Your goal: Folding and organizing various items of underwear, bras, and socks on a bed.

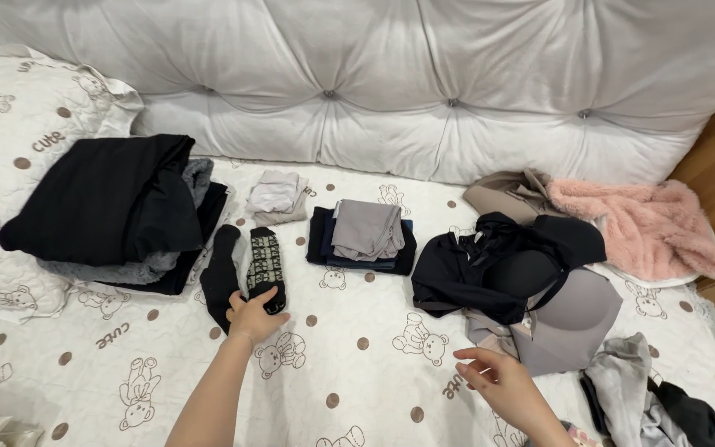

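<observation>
My left hand (254,317) rests on the near end of a dark patterned sock (264,258) that lies flat on the bed, fingers pressing its toe end. A plain black sock (220,273) lies right beside it, to the left. My right hand (500,382) hovers over the quilt with fingers loosely spread and nothing in it, just short of a heap of black and grey underwear (531,281).
A stack of folded dark clothes (113,203) sits at the left. A small folded grey piece (275,195) and a folded grey-and-navy pile (364,233) lie at the middle. A fluffy pink garment (643,225) lies at the right, loose grey clothes (635,393) at the near right, a tufted headboard (424,91) behind.
</observation>
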